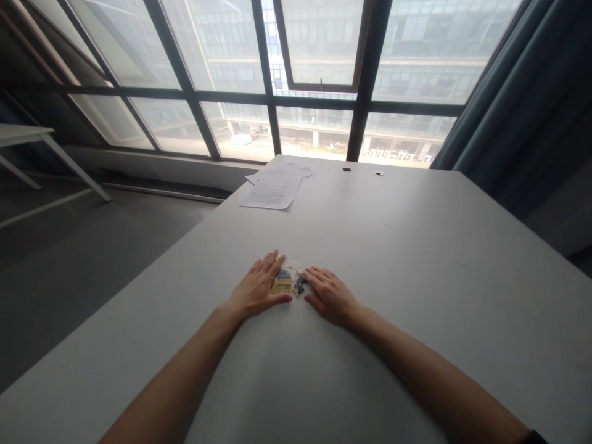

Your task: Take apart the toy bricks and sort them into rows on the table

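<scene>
Small building bricks lie in a low cluster between my two hands on the white table. On the left of the cluster is a group of yellow and grey bricks (283,283); dark loose bricks (300,285) lie to the right, and white pieces (292,267) at the far side. My left hand (261,287) lies flat with its fingers stretched along the left side of the cluster and partly covers it. My right hand (330,295) rests on the table at the right, its fingers extended and its fingertips at the dark bricks.
Printed paper sheets (272,188) lie at the table's (393,246) far left. A round dark hole (346,169) and a small white item (380,174) are near the far edge. Windows stand behind, with a curtain (522,111) at right and another table (28,132) at left.
</scene>
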`<act>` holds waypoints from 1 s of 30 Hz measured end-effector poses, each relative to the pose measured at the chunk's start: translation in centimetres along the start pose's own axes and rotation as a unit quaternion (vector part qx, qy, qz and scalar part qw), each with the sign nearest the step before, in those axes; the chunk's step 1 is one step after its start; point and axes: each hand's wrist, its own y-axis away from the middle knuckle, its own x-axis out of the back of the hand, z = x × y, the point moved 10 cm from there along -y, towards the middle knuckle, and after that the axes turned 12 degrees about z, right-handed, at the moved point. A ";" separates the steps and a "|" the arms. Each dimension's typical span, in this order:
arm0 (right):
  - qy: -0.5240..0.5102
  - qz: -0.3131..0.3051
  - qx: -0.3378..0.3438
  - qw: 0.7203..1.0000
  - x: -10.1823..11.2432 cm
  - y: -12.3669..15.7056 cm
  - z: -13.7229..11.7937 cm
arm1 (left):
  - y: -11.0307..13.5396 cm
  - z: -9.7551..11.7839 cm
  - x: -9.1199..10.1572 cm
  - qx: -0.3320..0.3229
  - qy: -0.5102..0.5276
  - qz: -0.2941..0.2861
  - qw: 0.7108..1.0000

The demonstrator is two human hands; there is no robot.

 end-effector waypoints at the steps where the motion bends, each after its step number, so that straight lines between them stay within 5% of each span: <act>1: 0.013 -0.009 -0.002 1.000 -0.3 0.0 0.0 | -0.3 0.2 -0.1 -0.007 0.001 -0.004 1.000; 7: 0.050 -0.016 -0.001 0.999 -2.3 -2.1 -0.3 | -1.2 0.4 -0.2 -0.030 0.007 -0.001 1.000; 14: 0.035 0.007 -0.011 0.999 -3.1 -4.9 -0.7 | -1.4 -1.9 0.0 0.014 -0.002 0.037 0.999; 20: -0.017 0.050 -0.077 0.996 -0.9 -2.8 0.7 | -1.5 -1.5 0.6 0.006 0.011 0.036 0.999; 25: 0.053 0.030 -0.066 0.996 -1.1 -0.8 -0.1 | -1.7 -0.1 0.0 -0.044 0.004 -0.014 0.999; 30: 0.076 0.026 -0.076 0.994 -2.3 -2.1 -0.5 | -1.7 -0.3 0.3 -0.035 0.004 0.008 0.999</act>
